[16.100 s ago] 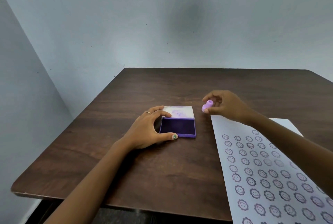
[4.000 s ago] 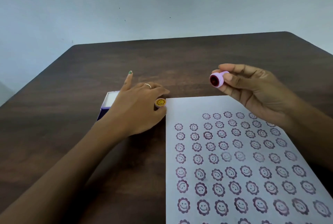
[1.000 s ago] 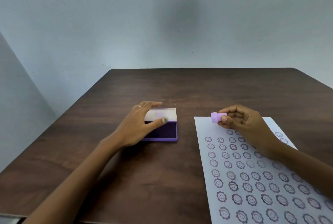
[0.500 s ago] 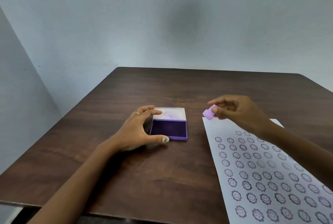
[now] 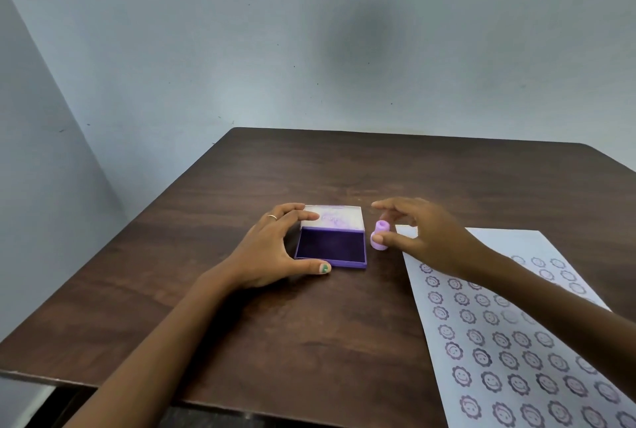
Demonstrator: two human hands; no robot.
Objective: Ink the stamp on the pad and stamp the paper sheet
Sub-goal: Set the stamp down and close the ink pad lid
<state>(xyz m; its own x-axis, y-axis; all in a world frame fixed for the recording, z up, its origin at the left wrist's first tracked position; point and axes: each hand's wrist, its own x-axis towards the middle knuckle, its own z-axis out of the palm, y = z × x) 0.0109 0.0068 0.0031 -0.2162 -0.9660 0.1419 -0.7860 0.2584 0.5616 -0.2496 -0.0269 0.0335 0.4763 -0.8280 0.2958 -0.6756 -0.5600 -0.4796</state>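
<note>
A dark wooden table (image 5: pixel 309 341) holds an open ink pad (image 5: pixel 330 247), its dark purple ink surface facing up and its pale lid (image 5: pixel 333 218) lying flat behind it. The left hand (image 5: pixel 272 252) brackets the pad's left side: the thumb lies along the front edge, the fingers (image 5: pixel 296 213) reach to the lid's back corner, and a ring (image 5: pixel 272 217) shows on one finger. The hand is spread, bracing the pad rather than lifting it.

Just beside the pad's right edge stands the stamp (image 5: pixel 379 240), a small lilac cylinder, upright on the table or very near it; contact with the wood cannot be told. The right hand (image 5: pixel 426 238) is at it, the thumb touching its lower side and the other fingers arched loosely above, not closed round it.

To the right lies the paper (image 5: pixel 509 341), its near part covered in rows of purple smiley-flower prints. The right forearm crosses over it.
</note>
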